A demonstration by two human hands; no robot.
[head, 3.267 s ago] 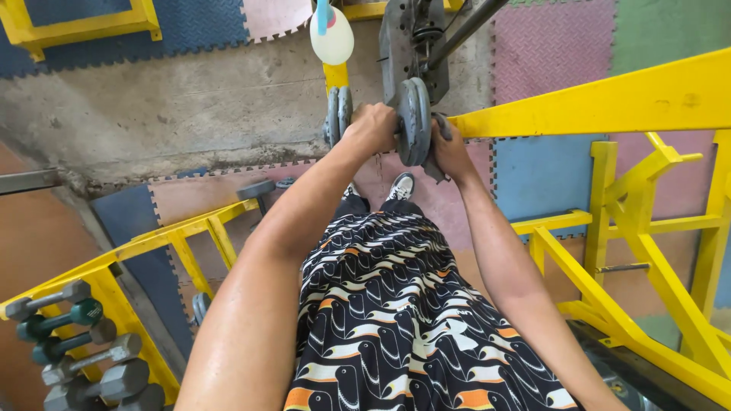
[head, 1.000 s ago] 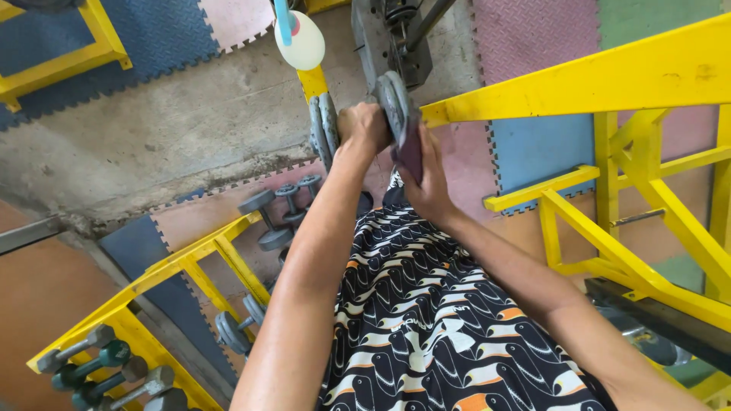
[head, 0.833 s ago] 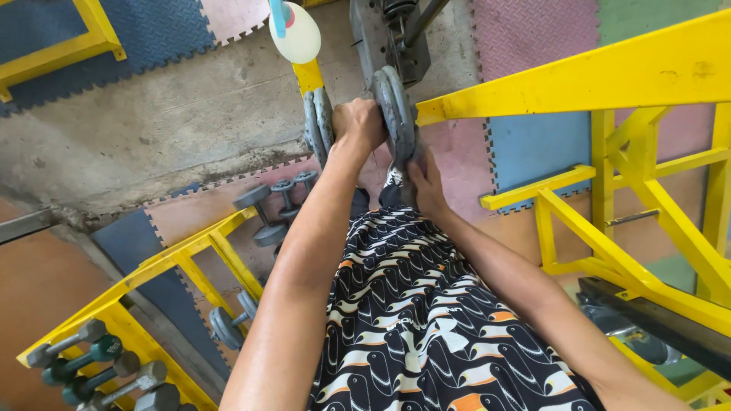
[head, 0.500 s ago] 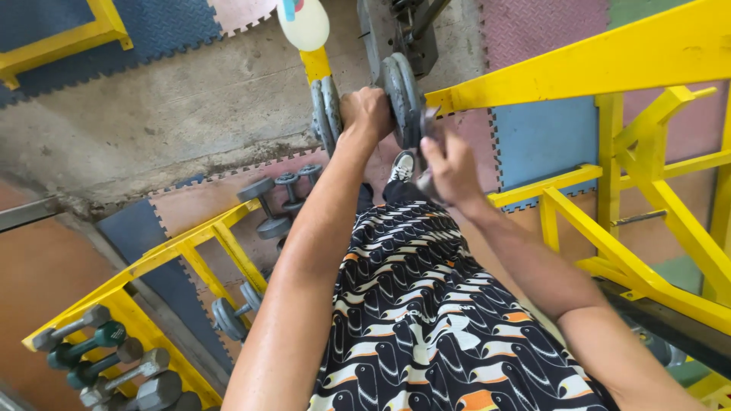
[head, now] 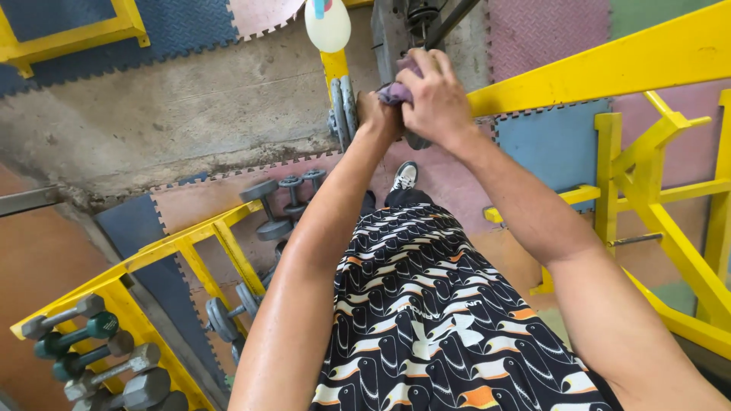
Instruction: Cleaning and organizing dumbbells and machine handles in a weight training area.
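Observation:
My left hand (head: 375,114) is closed around the handle of a grey dumbbell (head: 344,113), held out in front of me with its plates on edge. My right hand (head: 428,97) lies over the top of the dumbbell's right-hand plates and presses a purple cloth (head: 394,93) against them. Those right plates are mostly hidden under the hand and cloth; only a lower edge shows. Below my arms I see my black patterned shorts and one white shoe (head: 406,175).
A yellow steel frame (head: 609,68) runs along the right. A yellow rack (head: 152,255) at lower left holds small dumbbells (head: 84,346). More dumbbells (head: 270,205) lie on the foam floor mats. A grey machine (head: 392,34) and a white oval disc (head: 329,27) stand ahead.
My right hand came off the lower side of the right plates and moved up over their top with the purple cloth. My left hand kept its grip on the handle.

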